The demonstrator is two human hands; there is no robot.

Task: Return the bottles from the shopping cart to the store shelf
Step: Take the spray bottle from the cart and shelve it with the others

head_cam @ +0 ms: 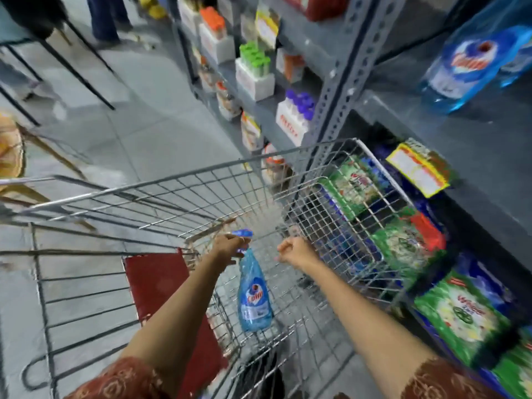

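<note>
A blue spray bottle with a blue-and-white label hangs inside the wire shopping cart, held by its neck in my left hand. My right hand hovers beside it over the cart, fingers curled with nothing visible in them. On the grey store shelf at the upper right lie two more blue bottles of the same kind. The cart's floor around the held bottle looks bare.
The shelf unit runs along the right, with green detergent packs low down and boxed small bottles further back. A red flap sits at the cart's near end. A person's legs and black table legs stand on the far floor.
</note>
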